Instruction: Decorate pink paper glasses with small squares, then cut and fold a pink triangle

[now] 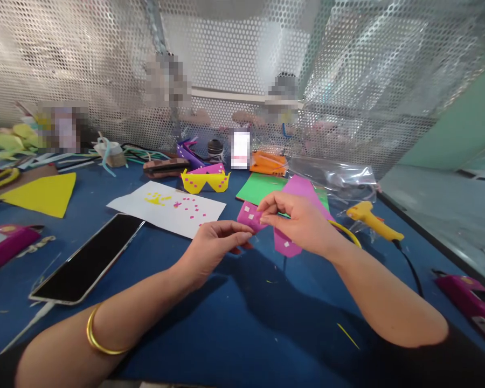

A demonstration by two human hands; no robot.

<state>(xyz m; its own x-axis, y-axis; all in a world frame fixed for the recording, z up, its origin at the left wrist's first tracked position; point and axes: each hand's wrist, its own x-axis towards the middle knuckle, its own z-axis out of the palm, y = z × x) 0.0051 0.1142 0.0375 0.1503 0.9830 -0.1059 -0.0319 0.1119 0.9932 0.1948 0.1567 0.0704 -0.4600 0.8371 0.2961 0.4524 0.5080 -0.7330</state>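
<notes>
Pink cut-out glasses (248, 215) with white square patches are held off the table, one lens on either side of my right hand (297, 221). The right thumb and fingers pinch them near the middle. My left hand (222, 242) is closed, its thumb and index finger together at the lower left edge of the glasses; whatever lies between those fingertips is too small to make out. Behind my right hand lie a pink sheet (307, 188) and a green sheet (262, 186). A white paper (165, 210) carrying small pink and yellow cut pieces lies beyond my left hand.
Finished-looking yellow glasses (206, 182) and purple ones (189, 154) stand at the back. To the right rests a yellow glue gun (372, 218) with a black cable. A phone (91, 258) with a charging cord lies left, near a yellow sheet (44, 194). A perforated metal screen (234, 54) rises behind.
</notes>
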